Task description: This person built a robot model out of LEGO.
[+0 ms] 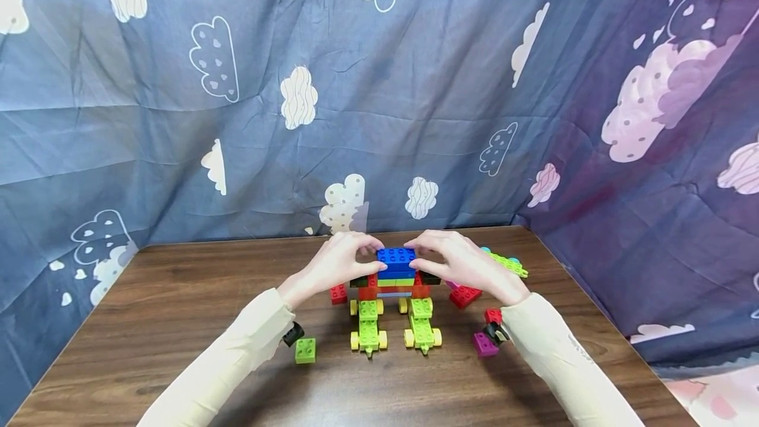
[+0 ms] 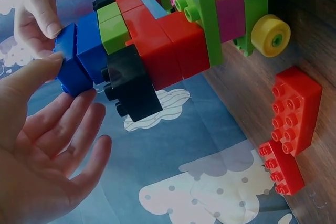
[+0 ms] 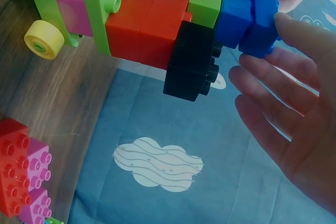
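Cloud-printed blue cloth (image 1: 379,84) hangs behind and beside a dark wooden counter (image 1: 178,308), filling the upper frame. At centre, both hands meet on the blue brick (image 1: 396,256) topping a stacked block model (image 1: 391,282) — the left hand (image 1: 338,262) pinches its left end with thumb and fingertip, other fingers loose, and the right hand (image 1: 459,262) pinches the right end likewise. Two green wheeled pieces (image 1: 394,328) lie just below the model. Loose bricks crowd around: a green brick (image 1: 305,350) at lower left, a red brick (image 1: 338,293) beside the left wrist, a magenta brick (image 1: 484,344) and red bricks (image 1: 465,295) at right — a green plate (image 1: 508,262) partly hidden behind the right hand.
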Demonstrator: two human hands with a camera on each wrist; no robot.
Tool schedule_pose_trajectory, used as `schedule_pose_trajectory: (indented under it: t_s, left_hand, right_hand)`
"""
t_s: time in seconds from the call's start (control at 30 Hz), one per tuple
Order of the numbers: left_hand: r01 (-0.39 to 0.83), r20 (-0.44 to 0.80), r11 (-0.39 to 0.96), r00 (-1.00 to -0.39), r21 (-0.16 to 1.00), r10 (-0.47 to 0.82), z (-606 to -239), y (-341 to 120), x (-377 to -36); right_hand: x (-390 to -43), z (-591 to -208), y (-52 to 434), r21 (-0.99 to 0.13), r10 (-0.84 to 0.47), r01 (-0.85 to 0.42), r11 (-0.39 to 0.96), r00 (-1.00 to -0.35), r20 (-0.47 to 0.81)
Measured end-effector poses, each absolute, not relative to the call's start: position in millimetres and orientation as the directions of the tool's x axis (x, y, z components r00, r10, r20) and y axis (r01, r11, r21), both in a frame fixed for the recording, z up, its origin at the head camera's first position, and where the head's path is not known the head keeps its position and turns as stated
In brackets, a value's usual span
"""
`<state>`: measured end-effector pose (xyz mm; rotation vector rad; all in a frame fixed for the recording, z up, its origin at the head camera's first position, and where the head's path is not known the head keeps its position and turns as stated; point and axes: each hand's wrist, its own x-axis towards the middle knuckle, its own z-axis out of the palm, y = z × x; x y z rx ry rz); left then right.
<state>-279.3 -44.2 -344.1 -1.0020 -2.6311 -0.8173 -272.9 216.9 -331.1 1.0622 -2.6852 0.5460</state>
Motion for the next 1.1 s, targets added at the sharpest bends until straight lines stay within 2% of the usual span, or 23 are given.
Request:
schedule_pose_trajectory:
  t_s: [0.6,1.1]
  left_hand:
    - [0.650,0.346,0.608,-0.759,0.457,0.551,-343.2,-46.1,-280.0]
    - [0.652,0.352,0.591,-0.756,0.475,0.552,-343.5,-45.4,-279.8]
  right_hand:
    - [-275.0,-330.7,215.0,-0.330,-0.634,-0.696,0.637,-0.717,0.289]
    - [-276.3,-330.8,214.4,-0.326,-0.644,-0.705,0.630,-0.709,0.289]
